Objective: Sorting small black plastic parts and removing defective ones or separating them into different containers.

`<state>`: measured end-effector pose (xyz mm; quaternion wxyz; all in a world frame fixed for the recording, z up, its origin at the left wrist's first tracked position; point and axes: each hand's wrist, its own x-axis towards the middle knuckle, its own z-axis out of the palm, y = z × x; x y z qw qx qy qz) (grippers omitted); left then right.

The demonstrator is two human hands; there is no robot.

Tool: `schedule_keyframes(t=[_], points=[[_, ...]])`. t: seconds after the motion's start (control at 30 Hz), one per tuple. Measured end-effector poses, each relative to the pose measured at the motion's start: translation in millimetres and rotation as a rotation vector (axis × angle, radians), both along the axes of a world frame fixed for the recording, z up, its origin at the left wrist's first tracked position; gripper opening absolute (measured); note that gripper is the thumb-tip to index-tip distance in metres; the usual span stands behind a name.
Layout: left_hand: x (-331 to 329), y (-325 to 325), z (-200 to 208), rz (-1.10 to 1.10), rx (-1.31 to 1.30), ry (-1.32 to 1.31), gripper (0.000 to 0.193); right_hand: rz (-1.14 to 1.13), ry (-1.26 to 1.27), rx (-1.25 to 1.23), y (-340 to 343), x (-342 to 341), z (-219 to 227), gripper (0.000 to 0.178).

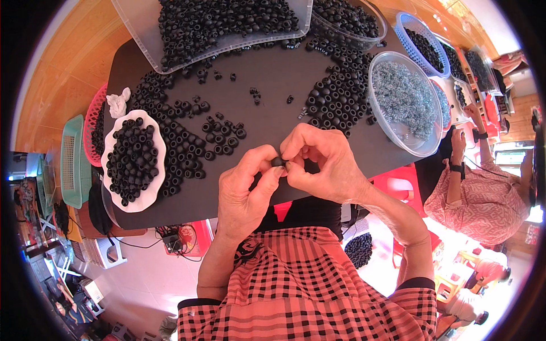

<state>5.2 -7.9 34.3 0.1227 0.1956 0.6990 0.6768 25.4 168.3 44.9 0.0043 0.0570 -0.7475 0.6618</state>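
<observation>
My left hand pinches a small black round plastic piece between thumb and forefinger, above the near part of the dark table. My right hand meets it from the other side, its thumb and fingertips pressed together on the same piece. Fingertips hide most of the piece, and whether a second small part lies in the right pinch cannot be made out. Beyond the left hand lie loose black hollow pieces. Many more black pieces with round openings are spread beyond my right hand.
A white scalloped plate heaped with black pieces stands left. Right is a clear round tub of small silvery coil springs. A large clear bin of black parts sits at the back, a blue basket beyond the tub. Another person works at right.
</observation>
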Motion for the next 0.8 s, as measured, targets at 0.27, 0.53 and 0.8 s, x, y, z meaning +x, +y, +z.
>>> schedule_keyframes(t=[0.27,0.53,0.8], points=[[5.1,2.4,-3.6,-0.101,0.15,-0.292,0.012,0.02,-0.012,-0.048,5.8,13.1,2.2,0.012],[-3.0,0.4,-7.1,-0.123,0.268,-0.467,0.015,0.035,0.222,0.214,5.9,7.6,7.4,0.017],[1.4,0.7,-3.0,-0.006,-0.11,0.166,0.024,0.006,-0.084,-0.092,5.9,9.5,-3.1,0.017]])
